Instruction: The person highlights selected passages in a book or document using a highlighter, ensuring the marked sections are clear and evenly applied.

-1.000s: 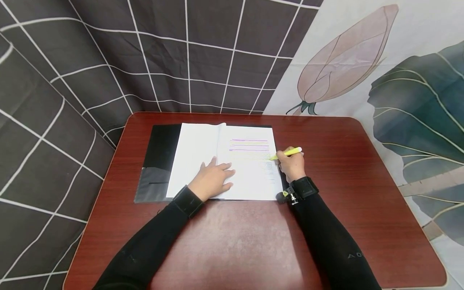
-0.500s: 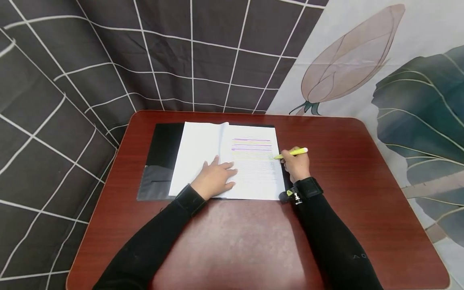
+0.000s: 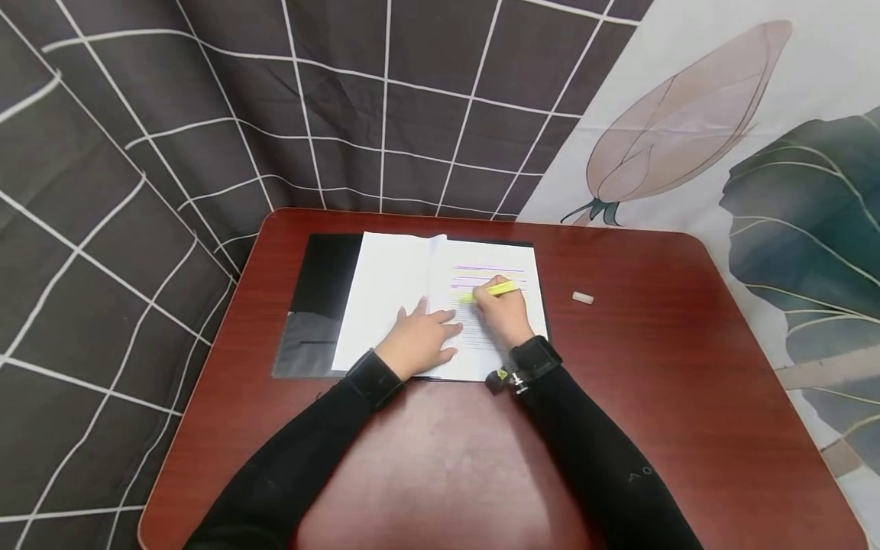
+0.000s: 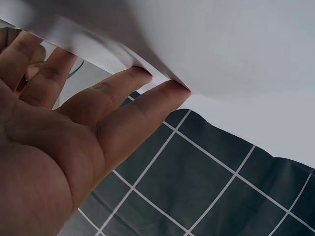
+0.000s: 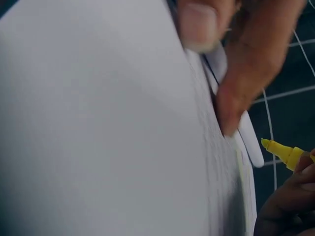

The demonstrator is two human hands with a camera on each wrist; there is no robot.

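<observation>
A stack of white pages lies open in a black folder [image 3: 330, 267]. The blank left page [image 3: 385, 267] and the printed right page [image 3: 525, 267] meet at a fold; purple and yellow lines mark the upper print. Near the fold, my left hand [image 3: 418, 342] rests on the paper with fingers spread; the left wrist view shows its fingertips [image 4: 179, 91] against the sheet. My right hand [image 3: 507, 317] grips a yellow highlighter [image 3: 504, 288], its tip at the text lines toward the page's left side. In the right wrist view the highlighter's nib [image 5: 265, 142] is uncapped.
A small whitish piece [image 3: 582, 298] lies on the reddish-brown table [image 3: 653, 382], right of the folder. Dark grid-patterned cloth [image 3: 412, 107] hangs behind and on the left; white cloth with a plant print [image 3: 687, 114] hangs on the right.
My right hand has moved left with the highlighter, from the printed page's right edge to the left part of its lines. The small whitish piece now shows by itself. My left hand stays put.
</observation>
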